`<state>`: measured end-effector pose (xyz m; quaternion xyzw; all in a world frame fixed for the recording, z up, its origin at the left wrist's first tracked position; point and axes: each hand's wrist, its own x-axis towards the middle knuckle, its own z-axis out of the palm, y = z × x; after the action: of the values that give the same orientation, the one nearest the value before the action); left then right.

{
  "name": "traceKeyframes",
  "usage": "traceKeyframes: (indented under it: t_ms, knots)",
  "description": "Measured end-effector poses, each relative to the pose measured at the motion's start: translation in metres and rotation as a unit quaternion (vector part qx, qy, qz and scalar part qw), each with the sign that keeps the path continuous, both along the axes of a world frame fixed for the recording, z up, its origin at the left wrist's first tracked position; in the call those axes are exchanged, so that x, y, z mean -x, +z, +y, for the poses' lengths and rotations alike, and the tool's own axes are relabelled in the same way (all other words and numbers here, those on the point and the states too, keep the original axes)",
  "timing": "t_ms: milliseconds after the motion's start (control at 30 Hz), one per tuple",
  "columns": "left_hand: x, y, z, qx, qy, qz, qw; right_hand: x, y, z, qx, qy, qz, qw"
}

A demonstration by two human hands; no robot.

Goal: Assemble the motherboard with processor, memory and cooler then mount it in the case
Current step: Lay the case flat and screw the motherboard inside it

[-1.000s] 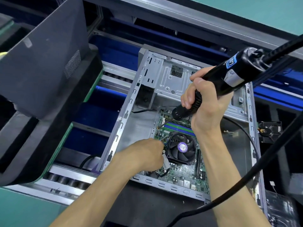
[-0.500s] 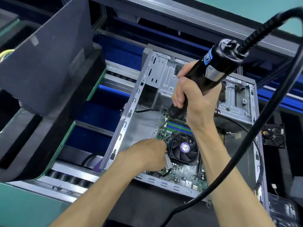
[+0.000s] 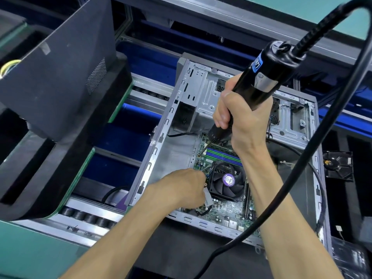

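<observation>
An open grey metal case (image 3: 159,158) lies on its side. Inside it sits the green motherboard (image 3: 223,210), carrying a black cooler fan (image 3: 227,181) with a purple label and green and blue memory slots (image 3: 223,155). My right hand (image 3: 241,119) grips a black electric screwdriver (image 3: 259,77). Its bit points down at a screw hole (image 3: 199,155) at the board's upper left corner. My left hand (image 3: 185,188) rests on the board's left edge beside the fan, fingers curled; a small screw (image 3: 205,184) shows at its fingertips.
The screwdriver's black cable (image 3: 302,178) loops over my right arm and across the case. A large black panel (image 3: 56,77) stands at the left on the roller conveyor (image 3: 86,218). A loose black fan (image 3: 338,166) lies right of the case.
My right hand has swung the screwdriver more upright and brought its bit down toward the board's upper left corner. The left hand has stayed by the fan.
</observation>
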<state>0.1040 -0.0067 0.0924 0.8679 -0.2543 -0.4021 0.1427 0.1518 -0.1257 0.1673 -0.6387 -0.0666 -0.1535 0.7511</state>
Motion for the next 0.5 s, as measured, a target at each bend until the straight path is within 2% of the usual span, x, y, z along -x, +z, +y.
traceKeyframes:
  t_ms: [200, 500]
  knots:
    - [-0.0003, 0.002, -0.0009, -0.006, -0.008, 0.005, 1.0, 0.0029, -0.0008, -0.0026, -0.011, -0.017, 0.008, 1.0]
    - [-0.0003, 0.0025, -0.0005, -0.012, 0.006, 0.014, 1.0, 0.0091, 0.0009, -0.0085, -0.029, -0.007, -0.046, 0.998]
